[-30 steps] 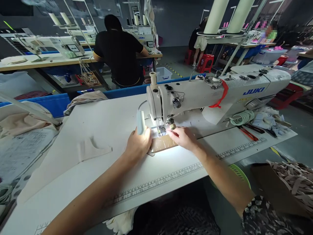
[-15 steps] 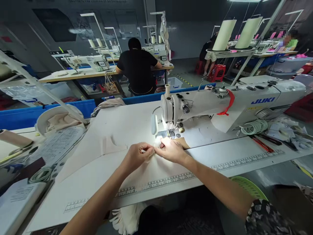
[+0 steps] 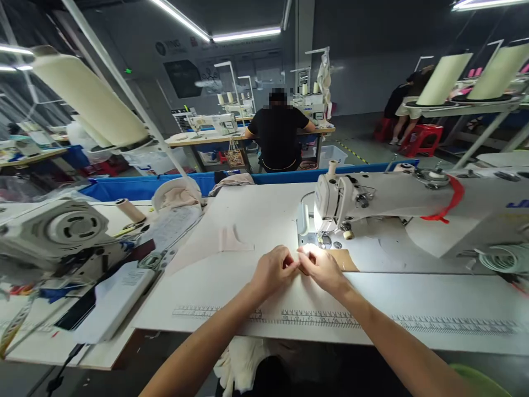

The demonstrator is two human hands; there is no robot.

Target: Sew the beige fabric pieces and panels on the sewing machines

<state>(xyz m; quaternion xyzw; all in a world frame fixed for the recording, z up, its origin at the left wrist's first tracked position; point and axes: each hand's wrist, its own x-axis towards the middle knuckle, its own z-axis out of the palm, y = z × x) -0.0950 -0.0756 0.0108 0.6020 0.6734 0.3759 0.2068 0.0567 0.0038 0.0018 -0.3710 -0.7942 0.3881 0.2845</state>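
Note:
My left hand (image 3: 275,270) is closed in a pinch just in front of the sewing machine (image 3: 328,201). Close against it, my right hand (image 3: 324,269) pinches too, its fingertips near the needle plate (image 3: 308,239). Between the fingertips a bit of thin, pale fabric (image 3: 296,256) shows; most of it is hidden by the fingers. Beside my right hand lies a brown card-like piece (image 3: 346,260). A cut pale pink fabric piece (image 3: 235,240) rests on the white table (image 3: 264,204), left of the hands.
Printed ruler markings (image 3: 318,318) run along the table's front. A white box (image 3: 118,303), thread cone (image 3: 130,211) and white bowl with cloth (image 3: 159,190) stand left. Large thread cones (image 3: 444,79) are at right. A person in black (image 3: 276,138) sits ahead, working.
The camera view has turned left and up, so the scene sits further right and lower. Both hands remain pinched together near the needle; less pale fabric shows below them.

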